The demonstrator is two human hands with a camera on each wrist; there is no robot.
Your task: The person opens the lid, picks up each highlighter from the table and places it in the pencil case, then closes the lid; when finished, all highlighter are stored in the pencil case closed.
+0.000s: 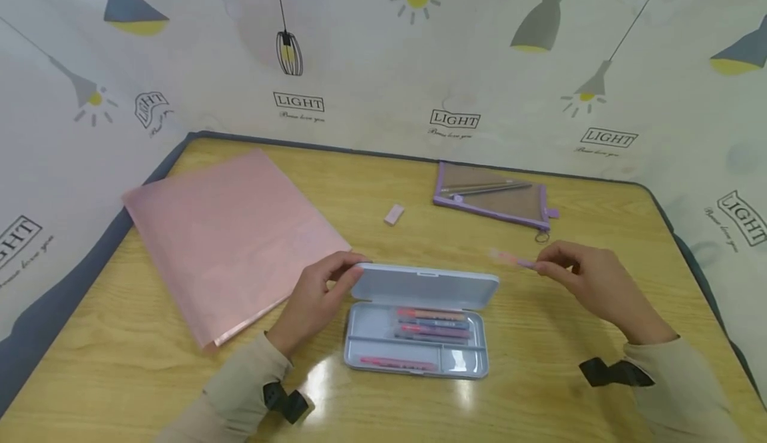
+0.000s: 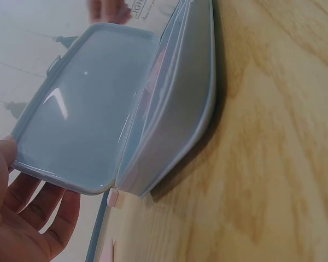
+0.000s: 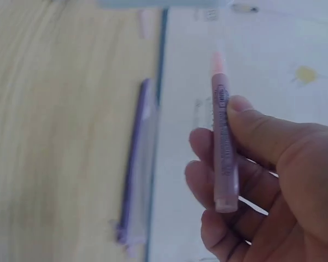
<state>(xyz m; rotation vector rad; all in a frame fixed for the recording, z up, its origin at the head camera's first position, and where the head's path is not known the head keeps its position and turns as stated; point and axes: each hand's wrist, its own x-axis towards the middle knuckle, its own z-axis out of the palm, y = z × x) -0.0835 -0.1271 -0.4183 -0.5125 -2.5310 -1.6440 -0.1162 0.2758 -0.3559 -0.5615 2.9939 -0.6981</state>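
Observation:
A pale blue pencil case (image 1: 416,340) lies on the table with its lid (image 1: 425,284) raised. My left hand (image 1: 314,300) pinches the left end of that lid between thumb and fingers, as the left wrist view also shows. Several highlighter pens (image 1: 433,326) lie in the back compartment, and a pink pen (image 1: 398,364) rests in the front one. To the right of the case, above the table, my right hand (image 1: 590,286) pinches a purple highlighter (image 3: 224,142) with a pinkish tip end. The small front-right compartment (image 1: 460,361) has a shiny bottom.
A pink folder (image 1: 234,236) covers the table's left part. A small pink eraser (image 1: 394,214) sits behind the case. Near the back edge lies a purple-trimmed mesh pouch (image 1: 491,211) with pencils inside. A lamp-patterned curtain (image 1: 371,50) hangs behind the table.

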